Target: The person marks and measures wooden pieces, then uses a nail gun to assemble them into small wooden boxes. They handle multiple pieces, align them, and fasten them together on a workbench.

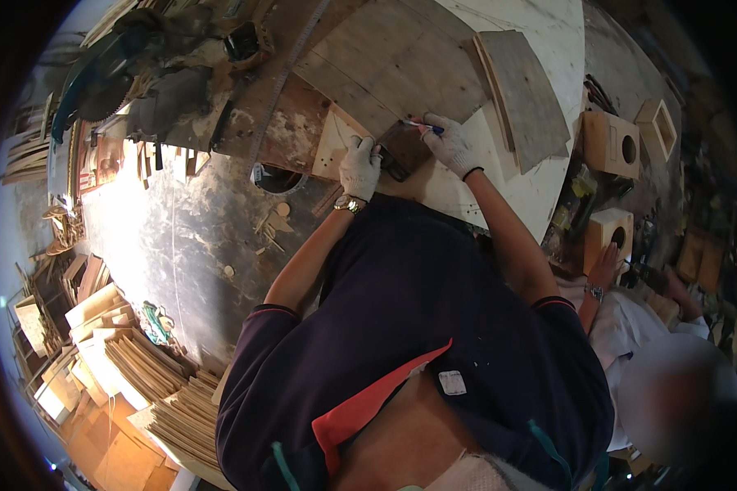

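"Pinched narrowly in the gloved right hand (450, 150) is a slim pen-like tool (436, 129), blue toward the fingers and pale toward the tip."

"Which way does it point?"

"Leftward, over the near edge of a large grey-brown plywood panel (393, 65). Whether the tip touches, I can't tell."

"And the other grip?"

"Gloved left hand (358, 165), its fingers curled beside a small dark wooden piece (407, 153) lying between the two hands. Can't tell if they close on anything; the fingertips are partly hidden."

"What's on the wrists?"

"Watch (350, 203) on the left, thin black band (472, 173) on the right."

"Farther out?"

"Left of that hand, a pale board with small dark holes (332, 147). Right of the panel, curved plywood pieces (532, 98), overlapping on a white sheet (561, 24)."

"Anyone near?"

"On the right, a co-worker's hand (604, 266) rests against a wooden box with a round hole (599, 239). Upper left, a teal-bodied saw (98, 69) shows a toothed round blade."
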Tool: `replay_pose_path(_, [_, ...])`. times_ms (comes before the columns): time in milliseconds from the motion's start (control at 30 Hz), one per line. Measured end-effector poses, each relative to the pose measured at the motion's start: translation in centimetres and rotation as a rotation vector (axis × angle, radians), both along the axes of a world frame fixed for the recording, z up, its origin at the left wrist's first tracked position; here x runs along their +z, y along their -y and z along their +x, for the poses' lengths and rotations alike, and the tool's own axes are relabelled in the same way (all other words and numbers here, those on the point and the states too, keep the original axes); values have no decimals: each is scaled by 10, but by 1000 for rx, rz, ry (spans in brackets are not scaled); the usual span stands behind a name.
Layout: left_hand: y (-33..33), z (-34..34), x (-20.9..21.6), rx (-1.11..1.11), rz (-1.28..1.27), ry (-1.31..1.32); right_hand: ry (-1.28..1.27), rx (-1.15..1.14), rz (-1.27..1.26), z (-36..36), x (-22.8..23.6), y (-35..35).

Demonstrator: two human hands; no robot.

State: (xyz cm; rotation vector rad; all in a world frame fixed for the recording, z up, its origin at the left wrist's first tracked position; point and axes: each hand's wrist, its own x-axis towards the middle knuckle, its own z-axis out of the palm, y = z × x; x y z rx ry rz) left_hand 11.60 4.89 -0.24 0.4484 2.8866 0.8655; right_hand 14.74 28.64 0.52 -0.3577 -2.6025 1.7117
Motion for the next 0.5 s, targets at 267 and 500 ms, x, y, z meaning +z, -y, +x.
replay_pose_path(267, [-6,20,-1,-16,56,29,40,5,62,26,12,-7])
replay_pose_path(500, [-13,39,-4,-42,52,48,105,41,62,45,27,-17])
